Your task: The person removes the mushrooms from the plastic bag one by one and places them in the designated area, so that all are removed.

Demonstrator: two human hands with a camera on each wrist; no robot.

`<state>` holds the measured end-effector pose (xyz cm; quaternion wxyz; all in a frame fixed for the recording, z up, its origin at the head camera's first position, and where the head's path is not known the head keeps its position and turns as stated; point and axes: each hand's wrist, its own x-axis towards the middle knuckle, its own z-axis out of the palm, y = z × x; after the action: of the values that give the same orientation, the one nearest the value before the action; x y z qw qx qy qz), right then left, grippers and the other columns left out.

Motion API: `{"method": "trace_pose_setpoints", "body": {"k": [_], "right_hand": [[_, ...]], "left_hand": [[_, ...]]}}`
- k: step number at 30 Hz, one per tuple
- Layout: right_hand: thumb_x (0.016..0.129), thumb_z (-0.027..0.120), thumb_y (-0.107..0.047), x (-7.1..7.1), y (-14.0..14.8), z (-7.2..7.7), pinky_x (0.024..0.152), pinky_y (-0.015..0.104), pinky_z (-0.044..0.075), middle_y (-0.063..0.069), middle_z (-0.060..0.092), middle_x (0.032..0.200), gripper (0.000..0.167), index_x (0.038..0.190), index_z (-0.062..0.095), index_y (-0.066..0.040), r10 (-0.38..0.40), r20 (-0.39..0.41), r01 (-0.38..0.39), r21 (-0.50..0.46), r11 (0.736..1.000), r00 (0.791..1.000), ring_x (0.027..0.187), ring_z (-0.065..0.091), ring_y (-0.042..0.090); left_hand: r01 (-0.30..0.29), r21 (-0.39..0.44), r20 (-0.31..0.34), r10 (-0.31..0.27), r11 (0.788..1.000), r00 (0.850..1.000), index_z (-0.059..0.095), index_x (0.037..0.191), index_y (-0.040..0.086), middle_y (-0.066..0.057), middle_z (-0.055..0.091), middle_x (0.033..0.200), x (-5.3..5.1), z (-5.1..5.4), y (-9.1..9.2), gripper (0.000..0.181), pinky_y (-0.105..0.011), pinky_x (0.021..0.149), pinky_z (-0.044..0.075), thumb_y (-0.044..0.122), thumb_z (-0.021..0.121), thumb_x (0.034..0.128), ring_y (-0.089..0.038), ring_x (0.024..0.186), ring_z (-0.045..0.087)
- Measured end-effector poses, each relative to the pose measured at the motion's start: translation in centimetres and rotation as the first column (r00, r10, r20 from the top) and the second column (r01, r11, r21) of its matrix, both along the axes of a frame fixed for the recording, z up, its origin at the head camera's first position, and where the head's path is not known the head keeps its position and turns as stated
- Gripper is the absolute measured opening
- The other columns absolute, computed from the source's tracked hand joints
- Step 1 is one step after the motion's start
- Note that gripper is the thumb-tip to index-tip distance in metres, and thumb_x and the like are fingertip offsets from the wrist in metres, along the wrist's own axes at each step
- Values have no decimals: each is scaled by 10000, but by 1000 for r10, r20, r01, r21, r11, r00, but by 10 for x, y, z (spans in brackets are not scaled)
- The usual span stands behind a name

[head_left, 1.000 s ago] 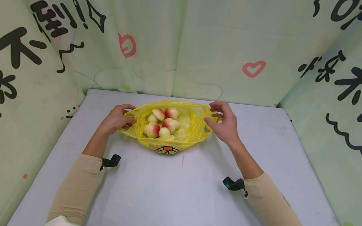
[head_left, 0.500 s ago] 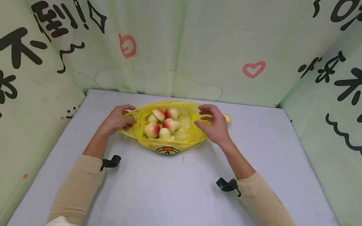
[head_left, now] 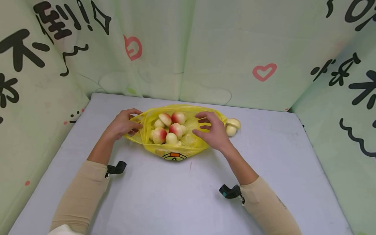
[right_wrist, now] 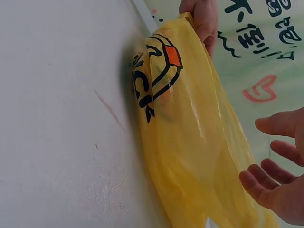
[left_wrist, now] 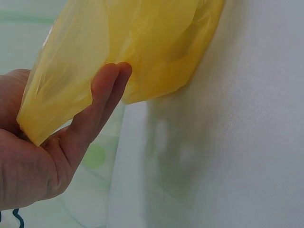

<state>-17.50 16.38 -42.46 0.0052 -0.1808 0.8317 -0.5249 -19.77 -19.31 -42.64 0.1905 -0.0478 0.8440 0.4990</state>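
In the head view a yellow plastic bag (head_left: 173,148) lies on the table with its mouth wide. Several mushrooms, probably toys, sit inside, among them a red-and-cream one (head_left: 159,135). My left hand (head_left: 125,123) is at the bag's left end. In the left wrist view its straight fingers (left_wrist: 107,85) touch the film from below, and part of the hand is hidden behind it. My right hand (head_left: 213,130) hovers over the bag's right side, fingers spread and slightly bent, holding nothing. A cream mushroom (head_left: 233,126) lies outside the bag, to the right of that hand.
The white table (head_left: 176,202) reaches back to a pale green curtain (head_left: 220,49) with black writing and pink drawings. Similar curtains hang at left and right. A small black camera is worn on each forearm, such as the left camera (head_left: 116,167).
My right hand has moved left from the bag's right end to above its right side. The cream mushroom outside, mostly hidden before, now shows fully. My left hand has stayed in place.
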Motion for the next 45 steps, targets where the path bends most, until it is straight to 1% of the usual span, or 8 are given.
{"method": "trace_pose_setpoints", "body": {"k": [6, 10, 14, 21, 32, 38, 40, 45], "right_hand": [[872, 823, -53, 1, -7, 0, 1021, 523, 555, 133, 571, 1333, 473, 1300, 625, -87, 25, 31, -26, 39, 999, 999, 1257, 600, 428], [877, 821, -65, 0, -12, -3, 1024, 545, 549, 178, 555, 1360, 489, 1321, 618, -86, 28, 54, -32, 68, 997, 998, 1272, 591, 433], [878, 822, -89, -2, -17, -5, 1028, 538, 548, 217, 542, 1383, 496, 1328, 614, -80, 32, 81, -40, 98, 994, 996, 1275, 591, 422], [893, 811, -129, -5, -24, -10, 1065, 553, 519, 214, 527, 1397, 524, 1360, 598, -22, 36, 143, -55, 131, 990, 989, 1295, 583, 411], [899, 805, -182, -8, -34, -14, 1075, 542, 510, 183, 520, 1438, 533, 1375, 598, -61, 35, 173, -65, 166, 984, 984, 1309, 565, 406], [898, 819, -230, -12, -40, -17, 1072, 510, 519, 132, 559, 1443, 525, 1365, 617, -102, 0, 224, -45, 197, 979, 975, 1329, 565, 382], [898, 823, -243, -13, -42, -19, 1067, 501, 523, 119, 573, 1432, 522, 1360, 621, -107, -16, 243, -36, 205, 978, 970, 1334, 565, 373], [897, 822, -259, -14, -46, -20, 1067, 492, 522, 123, 588, 1404, 540, 1363, 618, -79, -28, 271, -31, 211, 977, 962, 1323, 570, 372]], "left_hand": [[-3, 1, -3, 3, 1000, 1000, 501, 1479, 80, -229, 562, 1217, -1, 0, 0, 561, -254, 667, 585, 63, 711, 960, -239, 789, 650], [2, 7, -10, -1, 1000, 1000, 497, 1486, 70, -237, 564, 1225, -1, 0, 0, 569, -256, 666, 584, 67, 713, 960, -239, 787, 650], [-2, 7, -9, 2, 1000, 1000, 504, 1474, 81, -234, 569, 1228, -2, -2, -1, 552, -259, 664, 583, 64, 708, 961, -240, 784, 645], [-4, -11, -6, 4, 1000, 1000, 491, 1481, 88, -232, 557, 1249, -2, -3, -1, 547, -259, 674, 583, 67, 694, 973, -235, 797, 642], [-8, 8, -12, 8, 1000, 1000, 495, 1477, 73, -235, 570, 1230, -1, -5, -2, 550, -259, 660, 579, 71, 703, 968, -246, 792, 640], [-7, 15, -22, 8, 1000, 1000, 507, 1467, 71, -240, 578, 1220, -2, -7, -3, 544, -263, 655, 582, 66, 707, 961, -293, 815, 656], [-6, 16, -23, 6, 1000, 1000, 505, 1470, 67, -243, 575, 1225, -1, -6, -2, 549, -261, 657, 582, 69, 709, 960, -278, 803, 654], [-8, 23, -17, 9, 1000, 1000, 501, 1474, 66, -246, 570, 1240, 0, -4, 0, 551, -256, 656, 578, 65, 706, 963, -248, 778, 639]]}}
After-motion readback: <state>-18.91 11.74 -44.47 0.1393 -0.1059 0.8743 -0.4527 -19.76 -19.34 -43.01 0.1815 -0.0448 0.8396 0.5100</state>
